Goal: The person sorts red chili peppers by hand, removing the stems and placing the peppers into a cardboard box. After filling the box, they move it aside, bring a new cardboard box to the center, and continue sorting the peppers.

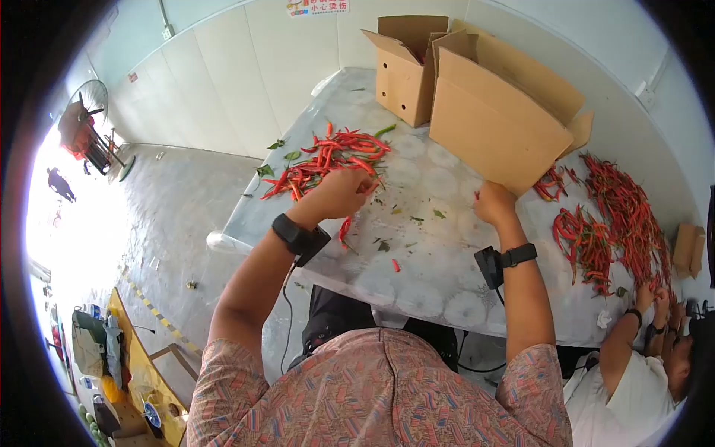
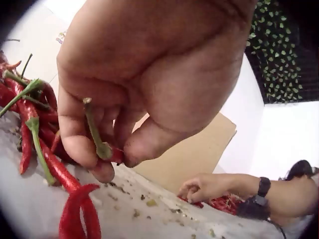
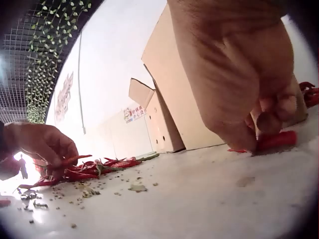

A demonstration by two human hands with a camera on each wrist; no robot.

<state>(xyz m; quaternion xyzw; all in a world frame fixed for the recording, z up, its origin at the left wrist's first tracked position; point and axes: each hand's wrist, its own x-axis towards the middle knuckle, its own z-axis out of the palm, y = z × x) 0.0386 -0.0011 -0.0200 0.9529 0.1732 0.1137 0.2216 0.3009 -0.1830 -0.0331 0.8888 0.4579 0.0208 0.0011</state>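
Note:
My left hand [image 1: 339,195] is over the near edge of a pile of red chili peppers [image 1: 328,160]. Between thumb and fingers it pinches a red chili [image 2: 118,156] whose green stem sticks up in the left wrist view; much of that chili is hidden by the hand. Off to the right, by the foot of the large cardboard box, my right hand [image 1: 495,203] is low over the table. Its fingers hold another red chili [image 3: 279,141], partly covered by the fingertips. A loose chili [image 1: 345,232] lies just below my left hand.
Two open cardboard boxes [image 1: 491,112] stand at the table's back. Larger chili heaps [image 1: 625,216] cover the right side, where another person's hands [image 1: 652,298] work. Leaf scraps [image 1: 383,244] and a short red piece [image 1: 396,265] lie on the plastic-covered table [image 1: 447,276].

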